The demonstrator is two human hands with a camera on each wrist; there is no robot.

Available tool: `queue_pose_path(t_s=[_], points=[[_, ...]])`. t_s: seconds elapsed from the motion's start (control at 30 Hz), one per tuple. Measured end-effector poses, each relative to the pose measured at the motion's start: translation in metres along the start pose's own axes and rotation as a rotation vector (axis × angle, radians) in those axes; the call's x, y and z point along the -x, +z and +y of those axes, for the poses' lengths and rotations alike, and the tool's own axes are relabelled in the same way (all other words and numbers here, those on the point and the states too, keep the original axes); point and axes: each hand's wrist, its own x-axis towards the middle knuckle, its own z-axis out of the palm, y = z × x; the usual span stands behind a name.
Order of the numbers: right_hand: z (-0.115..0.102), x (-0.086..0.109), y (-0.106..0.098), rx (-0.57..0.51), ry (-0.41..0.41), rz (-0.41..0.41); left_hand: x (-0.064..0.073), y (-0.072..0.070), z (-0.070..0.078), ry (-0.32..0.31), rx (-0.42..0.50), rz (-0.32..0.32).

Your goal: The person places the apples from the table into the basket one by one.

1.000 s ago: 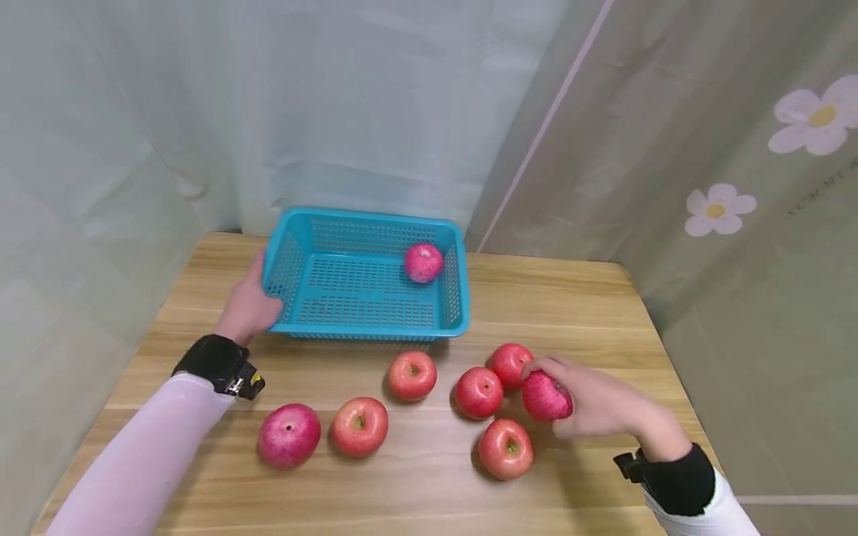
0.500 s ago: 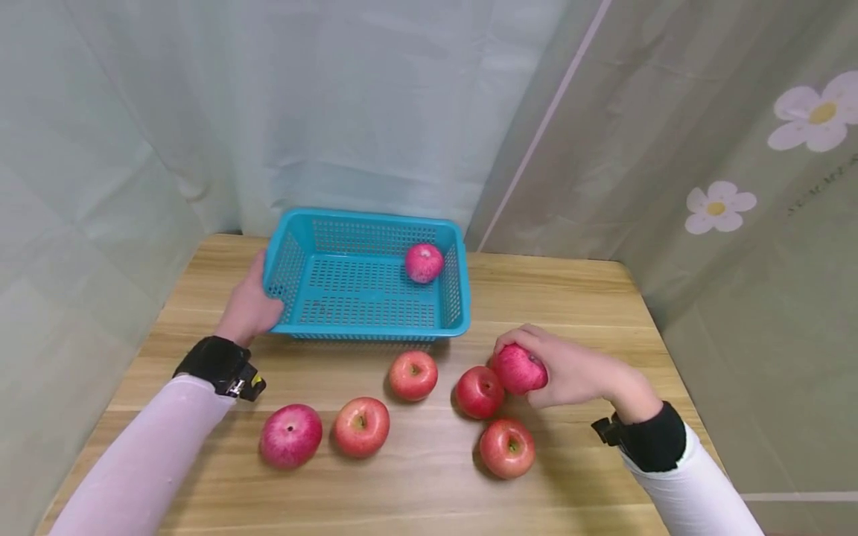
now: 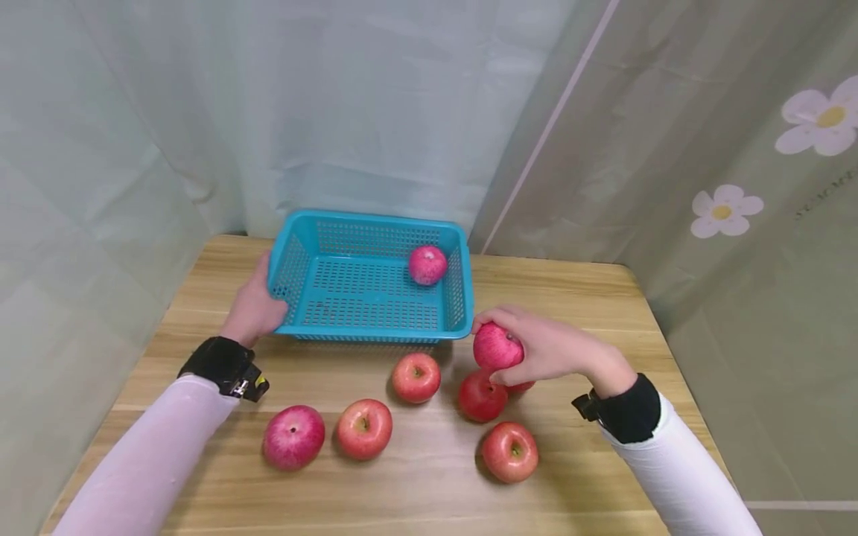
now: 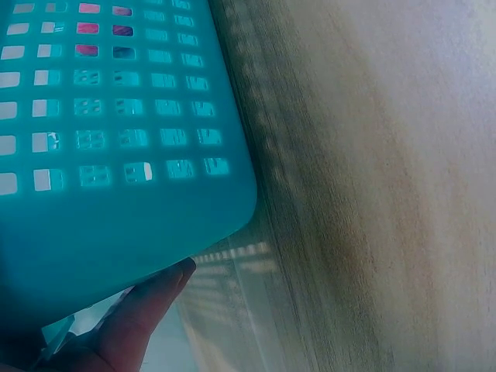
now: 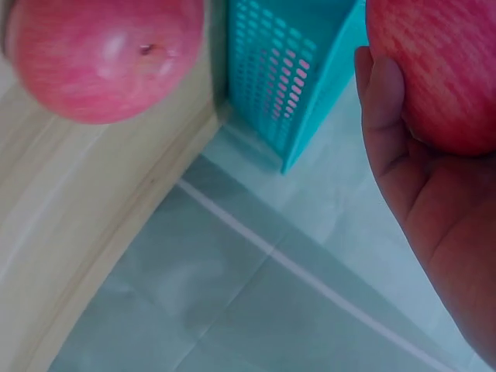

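Observation:
My right hand (image 3: 553,346) grips a deep-pink apple (image 3: 496,346) just off the basket's near right corner, above the table. Its fingers wrap the same fruit in the right wrist view. Below it sits a red apple (image 3: 482,396), and another red apple (image 3: 521,387) is mostly hidden by the hand. At the left end of the blue perforated basket (image 3: 375,332), my left hand (image 3: 255,307) holds the side wall, thumb toward the front; the left wrist view shows fingers (image 4: 147,310) at the basket's edge. One pink apple (image 3: 427,265) lies inside, toward the right end.
On the wooden table (image 3: 429,491) are a light-red apple (image 3: 416,377) in front of the basket, another (image 3: 364,429) nearer, a large pink apple (image 3: 293,438) at left and a red apple (image 3: 510,452) at front right. A curtain (image 3: 402,112) hangs behind.
My right hand has carried the deep-pink apple leftward and away from me, from beside the red apples toward the basket's near right corner. The left hand stays on the basket.

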Motion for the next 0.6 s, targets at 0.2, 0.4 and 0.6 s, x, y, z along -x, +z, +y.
queue_pose_path(t_s=[0.2,0.4,0.6], points=[[-0.006,-0.020,-0.003,0.033,-0.052,0.009,0.002,0.000,0.002,-0.003,0.006,-0.012],[-0.009,-0.041,-0.005,0.048,-0.091,0.066,0.002,0.001,0.001,-0.009,0.010,-0.022],[-0.009,-0.064,-0.007,0.111,-0.082,0.100,0.000,0.000,-0.001,-0.014,0.018,-0.023]])
